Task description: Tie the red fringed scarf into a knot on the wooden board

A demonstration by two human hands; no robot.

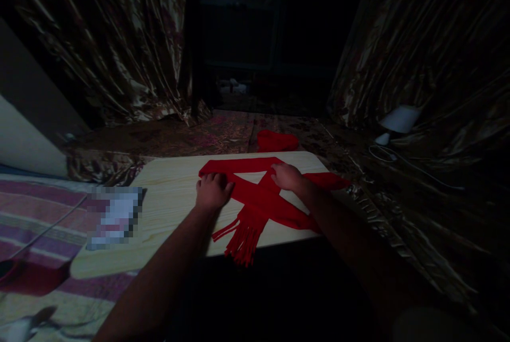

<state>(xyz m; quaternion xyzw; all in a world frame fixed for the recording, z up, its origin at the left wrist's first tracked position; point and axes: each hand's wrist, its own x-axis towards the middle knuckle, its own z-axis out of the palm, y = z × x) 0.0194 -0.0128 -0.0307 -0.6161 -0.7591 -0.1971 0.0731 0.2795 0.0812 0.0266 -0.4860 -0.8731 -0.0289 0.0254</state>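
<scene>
A red scarf [255,197] with a fringed end [244,238] lies on a pale wooden board, its strips crossing each other in a loop. The fringe hangs over the board's near edge. My left hand [213,191] rests on the scarf's left bend, thumb apart from the fingers. At the upper right corner of the loop, my right hand [287,176] has its fingers closed on the scarf. One strip runs off the board's right side, partly behind my right forearm. The undersides of both hands are hidden.
The board [167,198] has a blurred-out flat item [115,217] at its left. Another red cloth [277,140] lies beyond the far edge. A small white lamp [400,119] with a cord stands at right. Striped bedding [43,214] lies left; patterned curtains [139,39] hang behind.
</scene>
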